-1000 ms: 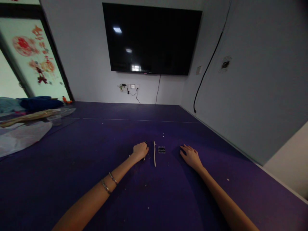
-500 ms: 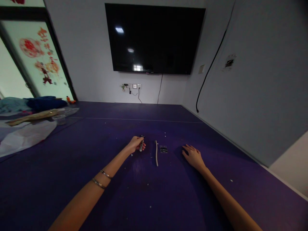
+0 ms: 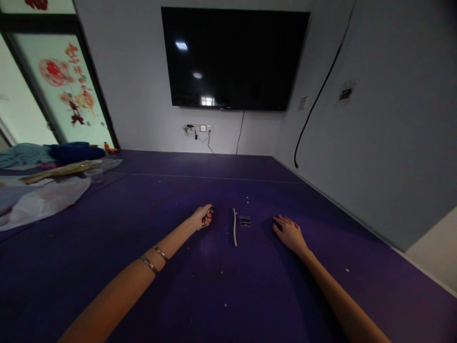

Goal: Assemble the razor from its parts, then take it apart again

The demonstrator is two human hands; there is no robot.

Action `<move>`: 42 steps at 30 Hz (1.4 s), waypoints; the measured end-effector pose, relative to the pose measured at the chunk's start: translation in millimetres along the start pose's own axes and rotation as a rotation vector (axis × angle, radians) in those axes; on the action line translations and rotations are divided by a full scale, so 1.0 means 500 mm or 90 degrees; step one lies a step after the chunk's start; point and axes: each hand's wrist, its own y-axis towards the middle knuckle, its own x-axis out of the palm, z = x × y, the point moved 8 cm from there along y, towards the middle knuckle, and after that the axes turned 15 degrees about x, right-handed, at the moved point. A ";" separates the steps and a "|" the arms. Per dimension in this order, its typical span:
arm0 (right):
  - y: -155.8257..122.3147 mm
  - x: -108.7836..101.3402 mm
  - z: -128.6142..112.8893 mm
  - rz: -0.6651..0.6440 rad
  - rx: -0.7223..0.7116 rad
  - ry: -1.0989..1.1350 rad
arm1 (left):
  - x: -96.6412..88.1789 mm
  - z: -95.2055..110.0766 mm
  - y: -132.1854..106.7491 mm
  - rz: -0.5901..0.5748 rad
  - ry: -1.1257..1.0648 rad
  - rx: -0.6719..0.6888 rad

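I have the left hand, fingers clamped on a tool; right hand resting, fingers apart; rod and case between.

Over here, one head-worn camera is looking forward and down across the purple surface, viewing the left hand and right hand nearby and facing the screen farther off.

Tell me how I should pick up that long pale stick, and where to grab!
Probably pinch the nearer half of the pale stick, coming down from the near side: it lies flat, long and thin, pointing roughly toward you, and the small dark object sits beside only its farther half.
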 end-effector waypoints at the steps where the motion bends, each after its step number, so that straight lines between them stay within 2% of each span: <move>1: 0.000 0.000 0.000 0.001 -0.001 0.001 | -0.002 -0.004 -0.001 0.017 0.000 -0.011; 5: 0.003 0.003 0.003 0.006 0.002 0.001 | 0.001 -0.016 -0.010 0.048 -0.011 -0.055; 11: 0.004 0.006 0.004 0.007 0.005 0.005 | 0.016 -0.022 -0.021 0.025 -0.039 -0.093; 25: 0.001 0.002 0.000 -0.001 0.005 -0.002 | 0.026 -0.032 -0.023 -0.006 -0.047 -0.116; 37: 0.001 0.002 0.001 0.001 0.009 0.002 | 0.032 -0.024 -0.026 -0.025 -0.021 -0.096; 42: 0.001 0.001 0.000 0.001 0.008 0.003 | 0.035 -0.002 -0.022 -0.015 0.000 -0.033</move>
